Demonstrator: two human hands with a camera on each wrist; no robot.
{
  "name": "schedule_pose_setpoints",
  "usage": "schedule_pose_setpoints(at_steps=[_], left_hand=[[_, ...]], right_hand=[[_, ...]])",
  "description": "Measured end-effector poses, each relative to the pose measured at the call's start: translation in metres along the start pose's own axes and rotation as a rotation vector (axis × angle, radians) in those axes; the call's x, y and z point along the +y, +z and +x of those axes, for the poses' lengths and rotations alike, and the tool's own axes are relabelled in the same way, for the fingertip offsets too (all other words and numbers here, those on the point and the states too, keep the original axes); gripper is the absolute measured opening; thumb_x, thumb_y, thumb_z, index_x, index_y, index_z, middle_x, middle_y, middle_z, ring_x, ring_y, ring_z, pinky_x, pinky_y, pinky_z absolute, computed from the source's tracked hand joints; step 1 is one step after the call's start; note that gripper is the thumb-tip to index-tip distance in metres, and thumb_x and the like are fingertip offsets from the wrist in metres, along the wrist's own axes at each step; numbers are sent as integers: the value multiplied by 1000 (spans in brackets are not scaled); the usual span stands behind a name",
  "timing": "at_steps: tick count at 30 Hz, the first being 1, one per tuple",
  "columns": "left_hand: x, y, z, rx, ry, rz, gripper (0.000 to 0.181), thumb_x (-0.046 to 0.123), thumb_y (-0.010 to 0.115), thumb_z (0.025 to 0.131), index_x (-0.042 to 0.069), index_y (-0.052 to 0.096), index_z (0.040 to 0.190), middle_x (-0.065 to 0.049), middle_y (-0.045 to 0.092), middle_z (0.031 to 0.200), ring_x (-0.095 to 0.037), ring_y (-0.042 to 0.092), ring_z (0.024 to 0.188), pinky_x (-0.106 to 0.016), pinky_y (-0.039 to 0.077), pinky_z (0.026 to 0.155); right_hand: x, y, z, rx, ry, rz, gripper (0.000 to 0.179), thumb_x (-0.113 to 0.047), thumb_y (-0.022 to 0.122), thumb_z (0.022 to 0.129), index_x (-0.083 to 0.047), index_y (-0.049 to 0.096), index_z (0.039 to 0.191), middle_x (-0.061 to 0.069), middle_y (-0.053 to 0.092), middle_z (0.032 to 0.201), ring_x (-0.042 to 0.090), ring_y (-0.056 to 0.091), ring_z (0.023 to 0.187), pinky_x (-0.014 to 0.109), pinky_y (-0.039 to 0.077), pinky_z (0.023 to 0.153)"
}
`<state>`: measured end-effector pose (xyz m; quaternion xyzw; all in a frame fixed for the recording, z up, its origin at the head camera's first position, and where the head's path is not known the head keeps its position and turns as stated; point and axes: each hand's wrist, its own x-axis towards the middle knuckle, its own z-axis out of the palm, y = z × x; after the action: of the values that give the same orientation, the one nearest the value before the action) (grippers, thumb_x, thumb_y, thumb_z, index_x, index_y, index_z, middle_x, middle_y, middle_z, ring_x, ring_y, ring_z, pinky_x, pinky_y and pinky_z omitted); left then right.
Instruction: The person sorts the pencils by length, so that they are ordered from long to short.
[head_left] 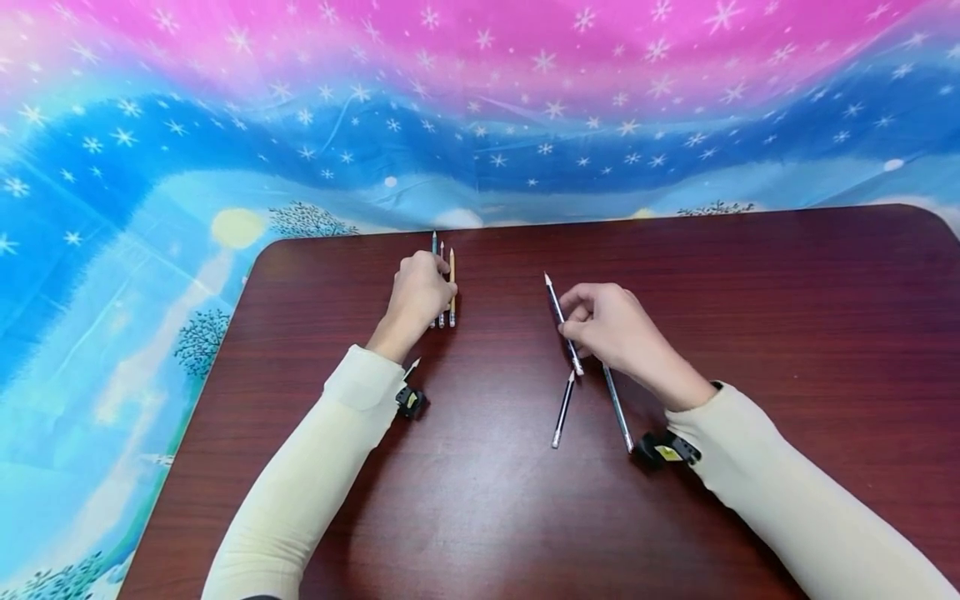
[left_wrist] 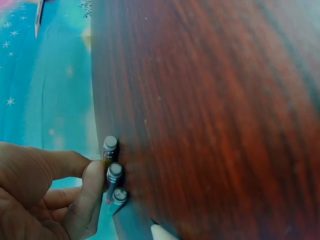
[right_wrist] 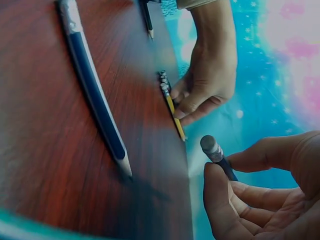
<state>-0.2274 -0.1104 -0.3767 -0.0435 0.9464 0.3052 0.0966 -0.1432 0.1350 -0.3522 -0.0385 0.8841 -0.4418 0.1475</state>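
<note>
My left hand (head_left: 422,292) is at the far left of the table, over three pencils lying side by side. Its thumb and a finger pinch the yellow pencil (head_left: 452,308), the rightmost of the row. The pencils' eraser ends (left_wrist: 115,170) point toward me in the left wrist view. In my right hand (head_left: 611,323), thumb and fingertips pinch a dark pencil (head_left: 555,302), its sharpened tip pointing away from me and its eraser end (right_wrist: 212,147) toward me. Below that hand lie a black-and-white pencil (head_left: 563,412) and a teal pencil (head_left: 618,408).
One more pencil (head_left: 412,367) shows its tip beside the left cuff, the rest hidden by the sleeve. Everything lies on a dark red-brown wooden table (head_left: 480,500). A snowflake-patterned cloth (head_left: 480,108) hangs behind the far edge and along the left side.
</note>
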Motion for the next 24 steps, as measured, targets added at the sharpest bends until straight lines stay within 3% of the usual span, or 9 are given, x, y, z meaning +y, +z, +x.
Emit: schedule_pose_setpoints(at_steps=[6, 15, 24], left_hand=[[0, 1, 1, -1, -9, 1, 29, 12, 67, 92, 7, 67, 120, -9, 72, 104, -15, 72, 70, -26, 55, 60], [1, 1, 1, -5, -15, -7, 30, 12, 67, 93, 7, 66, 123, -9, 72, 107, -16, 71, 72, -27, 56, 61], [0, 1, 1, -2, -25, 3, 31, 13, 66, 93, 8, 66, 124, -9, 71, 111, -17, 71, 75, -27, 55, 63]], right_hand=[[-6, 13, 24, -12, 31, 71, 25, -3, 62, 88, 3, 64, 113, 15, 69, 82, 15, 65, 54, 37, 59, 58], [-15, 31, 56, -30, 111, 231, 25, 0, 61, 88, 4, 60, 113, 21, 68, 96, 13, 61, 53, 35, 60, 60], [-22, 51, 84, -5, 142, 285, 24, 2, 61, 88, 4, 60, 111, 14, 63, 88, 14, 60, 51, 34, 60, 59]])
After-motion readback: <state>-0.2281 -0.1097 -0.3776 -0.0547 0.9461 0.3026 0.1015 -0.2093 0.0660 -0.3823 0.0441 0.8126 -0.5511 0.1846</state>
